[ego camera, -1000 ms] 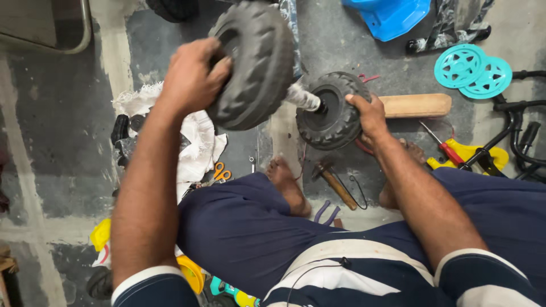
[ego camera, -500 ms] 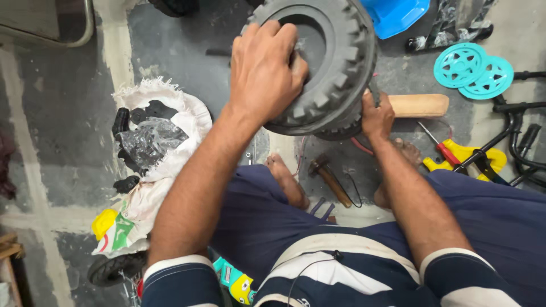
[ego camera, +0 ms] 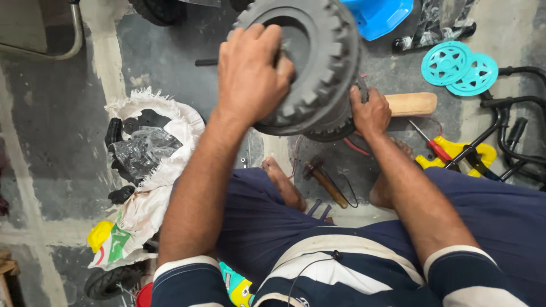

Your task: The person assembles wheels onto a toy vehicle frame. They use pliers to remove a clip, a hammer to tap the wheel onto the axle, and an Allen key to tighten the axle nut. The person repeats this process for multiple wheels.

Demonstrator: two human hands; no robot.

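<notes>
The big grey wheel point(ego camera: 310, 62) is gripped on its near rim by the left hand point(ego camera: 250, 74), while a second wheel point(ego camera: 335, 122) just beneath it is clasped by the right hand point(ego camera: 369, 111).

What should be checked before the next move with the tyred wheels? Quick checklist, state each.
1. Left hand grips the upper grey wheel at its rim: ok.
2. Right hand holds the lower wheel: ok.
3. Wheels seated on a shared axle: cannot tell, joint hidden.
4. Hammer lies within reach by the foot: ok.
5. Floor around is free of clutter: not ok, white sack, teal discs and red-handled screwdriver lie close.
</notes>
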